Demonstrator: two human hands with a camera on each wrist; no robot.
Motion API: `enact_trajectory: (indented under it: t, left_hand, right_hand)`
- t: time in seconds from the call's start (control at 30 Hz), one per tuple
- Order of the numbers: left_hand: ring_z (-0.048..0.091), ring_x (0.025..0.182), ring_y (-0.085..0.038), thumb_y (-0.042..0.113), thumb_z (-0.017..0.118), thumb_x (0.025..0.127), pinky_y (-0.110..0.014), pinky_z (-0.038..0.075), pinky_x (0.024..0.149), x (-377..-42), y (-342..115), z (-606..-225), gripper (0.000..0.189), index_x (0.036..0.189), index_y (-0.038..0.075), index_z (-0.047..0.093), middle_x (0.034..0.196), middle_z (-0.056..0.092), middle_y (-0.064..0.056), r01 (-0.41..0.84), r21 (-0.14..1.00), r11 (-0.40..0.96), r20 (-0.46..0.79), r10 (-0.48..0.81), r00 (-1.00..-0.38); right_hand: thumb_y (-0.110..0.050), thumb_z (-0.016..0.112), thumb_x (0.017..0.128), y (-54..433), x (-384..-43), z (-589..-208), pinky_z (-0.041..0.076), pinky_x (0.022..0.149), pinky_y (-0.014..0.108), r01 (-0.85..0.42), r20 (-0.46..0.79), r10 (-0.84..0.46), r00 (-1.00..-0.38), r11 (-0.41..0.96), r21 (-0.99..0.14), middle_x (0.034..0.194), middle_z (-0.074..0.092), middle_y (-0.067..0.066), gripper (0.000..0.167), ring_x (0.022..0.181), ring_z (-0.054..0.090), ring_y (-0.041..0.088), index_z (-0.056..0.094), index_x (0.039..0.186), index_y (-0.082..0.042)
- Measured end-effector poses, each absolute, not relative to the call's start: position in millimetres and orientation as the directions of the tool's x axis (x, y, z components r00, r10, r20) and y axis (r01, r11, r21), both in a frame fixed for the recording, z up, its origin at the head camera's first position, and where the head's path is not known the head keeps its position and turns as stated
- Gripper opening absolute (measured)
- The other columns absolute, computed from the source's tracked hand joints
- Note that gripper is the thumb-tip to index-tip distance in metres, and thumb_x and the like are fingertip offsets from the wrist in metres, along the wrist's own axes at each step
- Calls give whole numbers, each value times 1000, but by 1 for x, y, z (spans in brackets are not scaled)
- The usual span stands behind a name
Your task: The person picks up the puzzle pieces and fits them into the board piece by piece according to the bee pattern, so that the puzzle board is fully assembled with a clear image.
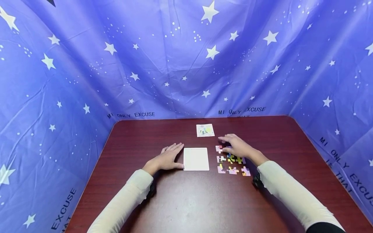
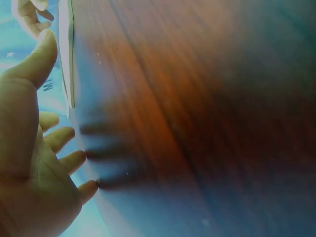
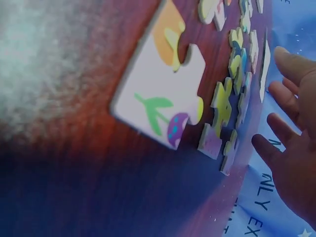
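My left hand (image 1: 168,157) lies at the left edge of a white square puzzle board (image 1: 196,159), with the thumb at its lower left corner and the fingers extended. In the left wrist view the left hand (image 2: 44,163) shows spread fingertips close to the tabletop. My right hand (image 1: 237,146) hovers over the back rows of several jigsaw pieces (image 1: 233,170), its fingers loosely bent, and hides some of them. A corner piece (image 3: 158,84) with a green stem and purple flower lies nearest the right wrist camera. Neither hand holds anything.
Beyond the board lies a small square picture card (image 1: 205,130) with a bee-like drawing. The dark red wooden table (image 1: 186,200) carries everything. A blue curtain (image 1: 175,64) with white stars hangs around the table's back and sides.
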State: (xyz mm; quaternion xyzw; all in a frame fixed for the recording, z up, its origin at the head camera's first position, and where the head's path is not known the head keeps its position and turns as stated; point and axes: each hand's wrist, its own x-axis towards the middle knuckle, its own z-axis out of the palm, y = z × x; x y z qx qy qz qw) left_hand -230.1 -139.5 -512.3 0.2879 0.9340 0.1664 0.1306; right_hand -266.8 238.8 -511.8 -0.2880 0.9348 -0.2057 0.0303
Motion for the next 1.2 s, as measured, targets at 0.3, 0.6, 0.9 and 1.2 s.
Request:
enact_trajectory:
  t: [0.3, 0.6, 0.9, 1.2]
  left_hand:
    - [18, 157, -40, 59, 76, 83, -69, 17, 118, -227, -136, -514, 105, 162, 10, 27, 168, 29, -7, 508, 384, 771, -156, 597, -787]
    - [16, 157, -42, 60, 75, 83, -70, 16, 118, -225, -133, -516, 104, 162, 12, 27, 169, 26, -6, 516, 360, 777, -173, 599, -782]
    - [16, 157, -41, 61, 74, 83, -71, 16, 118, -226, -135, -516, 104, 162, 12, 27, 170, 25, -5, 527, 319, 788, -171, 595, -786]
    - [15, 157, -41, 62, 73, 84, -70, 16, 119, -224, -133, -515, 104, 162, 13, 26, 170, 24, -5, 523, 313, 793, -193, 592, -783]
  right_hand:
    - [-23, 76, 90, 231, -271, -514, 45, 94, 53, -546, -12, -585, -811, 763, -345, 111, 66, 7, 50, 112, 56, 31, 65, 137, -9]
    - [-25, 78, 89, 230, -272, -523, 41, 86, 51, -557, 30, -580, -814, 765, -323, 107, 67, -2, 38, 117, 56, 31, 73, 127, -19]
    - [-22, 78, 89, 227, -273, -519, 41, 90, 56, -551, 48, -573, -818, 757, -351, 105, 69, -4, 28, 121, 55, 34, 76, 117, -22]
    - [-20, 78, 87, 226, -271, -518, 37, 104, 69, -543, 35, -571, -820, 757, -363, 119, 75, 7, 26, 133, 51, 46, 76, 113, -19]
